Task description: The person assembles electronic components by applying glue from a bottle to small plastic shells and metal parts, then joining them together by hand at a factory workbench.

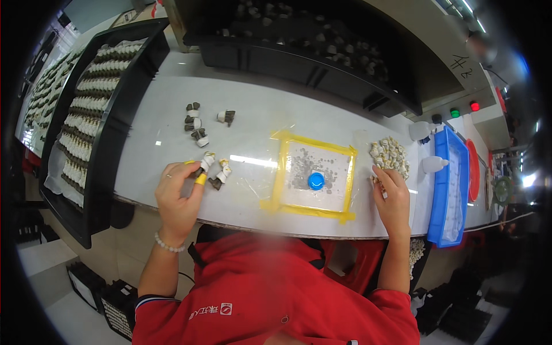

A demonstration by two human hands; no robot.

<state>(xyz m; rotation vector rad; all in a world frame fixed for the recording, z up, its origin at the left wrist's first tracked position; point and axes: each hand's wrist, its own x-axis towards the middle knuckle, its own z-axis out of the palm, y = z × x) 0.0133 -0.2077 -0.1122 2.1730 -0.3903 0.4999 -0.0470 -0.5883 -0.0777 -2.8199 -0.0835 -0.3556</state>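
Observation:
Between the thumb and forefinger of my left hand, which wear yellow finger covers, is a small figurine with a white body and a pale yellow-marked top. Just right of it, a similar figurine with a dark base lies on the table. My right hand is at the near edge of a pile of small white-and-yellow pieces. Its thumb and fingers are pinched on a small piece, mostly hidden. Farther back lie several dark-and-white figurine parts and a single one.
A yellow-taped square holds a blue round cap among grey spots. Black trays of figurine rows stand left; a black bin is at the back. White bottles and a blue tray stand right.

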